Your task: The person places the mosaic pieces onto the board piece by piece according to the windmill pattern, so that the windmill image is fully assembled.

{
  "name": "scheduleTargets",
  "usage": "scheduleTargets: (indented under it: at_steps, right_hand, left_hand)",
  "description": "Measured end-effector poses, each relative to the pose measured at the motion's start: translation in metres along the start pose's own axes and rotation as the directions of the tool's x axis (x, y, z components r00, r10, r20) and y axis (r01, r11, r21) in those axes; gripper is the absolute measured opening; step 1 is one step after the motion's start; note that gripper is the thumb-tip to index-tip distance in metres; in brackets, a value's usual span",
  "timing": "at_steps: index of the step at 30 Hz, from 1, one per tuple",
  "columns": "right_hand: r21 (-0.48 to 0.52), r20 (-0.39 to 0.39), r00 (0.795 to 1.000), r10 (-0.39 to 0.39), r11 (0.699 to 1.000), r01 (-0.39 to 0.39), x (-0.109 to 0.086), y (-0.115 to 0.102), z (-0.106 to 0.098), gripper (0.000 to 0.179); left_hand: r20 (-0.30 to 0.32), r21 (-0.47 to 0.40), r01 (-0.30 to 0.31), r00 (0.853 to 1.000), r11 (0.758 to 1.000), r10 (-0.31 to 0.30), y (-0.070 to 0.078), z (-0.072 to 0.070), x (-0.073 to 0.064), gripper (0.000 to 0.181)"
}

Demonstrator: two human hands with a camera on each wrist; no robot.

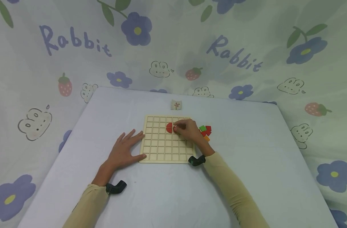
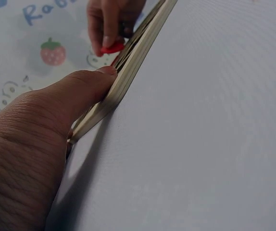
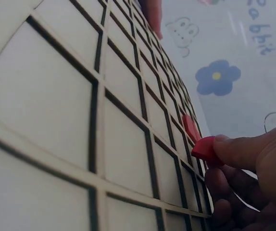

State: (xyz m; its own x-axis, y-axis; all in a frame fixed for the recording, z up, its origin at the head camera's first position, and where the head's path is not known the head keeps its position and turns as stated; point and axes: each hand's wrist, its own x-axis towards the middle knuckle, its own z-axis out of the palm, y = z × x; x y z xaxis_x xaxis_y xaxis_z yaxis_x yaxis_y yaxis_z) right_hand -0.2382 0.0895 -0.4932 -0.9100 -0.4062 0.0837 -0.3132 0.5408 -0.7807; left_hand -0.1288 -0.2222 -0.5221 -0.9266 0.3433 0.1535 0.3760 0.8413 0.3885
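A wooden grid board [image 1: 158, 149] lies on the table. In its upper rows sit red rounded pieces [image 1: 169, 128], forming the left half of a disc. My right hand [image 1: 188, 129] is over the board and pinches a red quarter-circle piece [image 3: 206, 150] between thumb and fingers, just right of the placed red ones. In the left wrist view, the pinched red piece [image 2: 112, 47] shows beyond the board's edge. My left hand [image 1: 124, 150] is spread at the board's left side, thumb on the lower left corner, fingertips at the left edge.
Right of the board lies a small pile of pieces: green [image 1: 202, 128], red [image 1: 209, 129] and orange [image 1: 206, 138]. A small printed card [image 1: 176, 104] lies behind the board. The white table [image 1: 247, 152] meets a patterned curtain [image 1: 173, 47] at the back.
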Motion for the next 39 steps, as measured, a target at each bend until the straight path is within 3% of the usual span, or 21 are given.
scheduleTargets:
  at_steps: [7, 21, 32, 39]
  right_hand:
    - [-0.054, -0.042, 0.999, 0.029, 0.998, -0.031, -0.0016, -0.0020, 0.0031, 0.012]
    - [-0.122, -0.022, 1.000, -0.002, 0.992, 0.000, -0.0019, -0.0073, 0.0062, 0.008]
    - [-0.029, 0.070, 0.996, 0.046, 0.999, -0.044, -0.0007, 0.0002, -0.0021, 0.018]
    - [0.049, 0.036, 0.998, 0.060, 0.997, -0.062, -0.0006, 0.0015, -0.0020, 0.014]
  left_hand:
    - [-0.003, 0.003, -0.003, 1.000, 1.000, 0.003, 0.0015, -0.0012, -0.0002, 0.089]
    - [-0.004, -0.010, 0.003, 1.000, 1.000, -0.003, 0.0024, -0.0004, -0.0010, 0.089]
    - [-0.001, -0.002, 0.006, 1.000, 1.000, -0.006, 0.0022, -0.0003, -0.0013, 0.090]
    - [-0.013, 0.006, 0.000, 1.000, 1.000, 0.000, 0.0019, -0.0004, -0.0016, 0.090]
